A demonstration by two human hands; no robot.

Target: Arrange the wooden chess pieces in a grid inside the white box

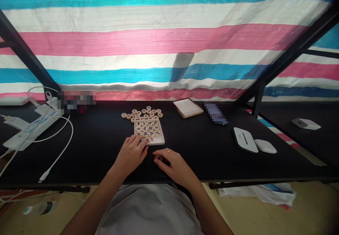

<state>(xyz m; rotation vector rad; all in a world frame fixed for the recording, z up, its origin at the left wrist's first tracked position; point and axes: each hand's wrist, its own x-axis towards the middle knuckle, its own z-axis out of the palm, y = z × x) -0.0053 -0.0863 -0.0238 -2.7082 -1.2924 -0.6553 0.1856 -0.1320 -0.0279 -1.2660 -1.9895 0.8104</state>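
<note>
A shallow white box (159, 141) on the black table holds rows of round Chinese chess pieces (150, 128) with dark characters. My left hand (132, 153) reaches over the box's front left corner, its fingertips closed on a Chinese chess piece (147, 140) in the front row. The fingers partly hide that row, and the thumb lies by the front edge. Right of it, my right hand (171, 162) rests just off the box with loosely bent fingers, thumb apart, and nothing visible in it. Behind the box lie several loose pieces (146, 116) with mostly red characters.
A box lid (188, 107) and a blurred phone-like object (215, 113) lie at the back right. Further right are a white flat device (245, 140) and a small white case (266, 146). A power strip (33, 128) with white cables (62, 158) occupies the left.
</note>
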